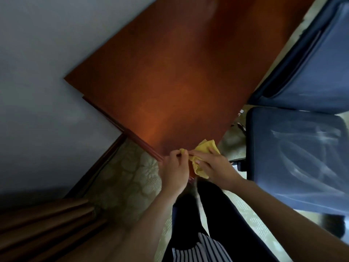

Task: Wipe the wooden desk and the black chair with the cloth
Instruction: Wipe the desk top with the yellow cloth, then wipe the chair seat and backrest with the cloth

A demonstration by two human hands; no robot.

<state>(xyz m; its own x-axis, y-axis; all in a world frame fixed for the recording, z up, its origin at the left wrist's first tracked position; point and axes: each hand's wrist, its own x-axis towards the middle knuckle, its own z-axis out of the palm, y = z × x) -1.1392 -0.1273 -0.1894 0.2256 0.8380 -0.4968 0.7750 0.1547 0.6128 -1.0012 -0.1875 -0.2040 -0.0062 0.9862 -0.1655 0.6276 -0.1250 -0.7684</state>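
Note:
A bare reddish-brown wooden desk [170,72] fills the middle of the view and runs up to the right. At its near corner both hands hold a crumpled yellow cloth [204,148]. My left hand [175,169] pinches one corner of the cloth between thumb and fingers. My right hand [217,167] grips the rest of it, and part of the cloth hangs below the desk edge. The dark chair stands to the right of the desk, with its seat [294,157] near my right arm and its backrest [311,69] behind.
A grey wall [47,63] borders the desk on the left, with a dark skirting board along the patterned floor [122,176]. Wooden slats [47,224] lie at the lower left. My legs in dark trousers stand just below the desk corner.

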